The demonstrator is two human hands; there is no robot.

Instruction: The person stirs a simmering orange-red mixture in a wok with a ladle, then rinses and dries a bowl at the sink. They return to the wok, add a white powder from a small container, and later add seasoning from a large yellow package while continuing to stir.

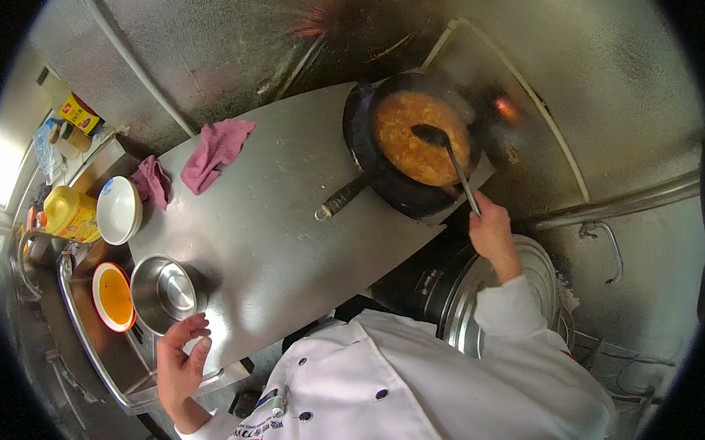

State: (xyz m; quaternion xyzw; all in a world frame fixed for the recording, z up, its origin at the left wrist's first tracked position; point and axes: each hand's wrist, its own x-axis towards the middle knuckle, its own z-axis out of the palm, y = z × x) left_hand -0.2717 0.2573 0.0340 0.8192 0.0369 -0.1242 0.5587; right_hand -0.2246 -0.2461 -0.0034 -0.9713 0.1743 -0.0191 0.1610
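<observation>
My right hand (493,231) is closed around the handle of a metal ladle (459,171), whose dark bowl rests in an orange-brown, bubbling soup or sauce (405,147). That food fills a black wok (410,200) at the back right of the steel worktop; its wrapped handle (347,198) points down and left. My left hand (184,360) holds nothing, its fingers apart and slightly curled, just in front of an empty stainless steel pot (170,293). Left of the pot is an orange-rimmed white bowl (98,299) of orange liquid.
Two pink cloths (217,155) (152,181) lie on the worktop (282,241). A white bowl (119,211) and a yellow-lidded tub (69,212) stand at the left, with bottles and jars (74,138) behind. A large lidded pot (532,271) is beside my right arm. Steel walls enclose the back.
</observation>
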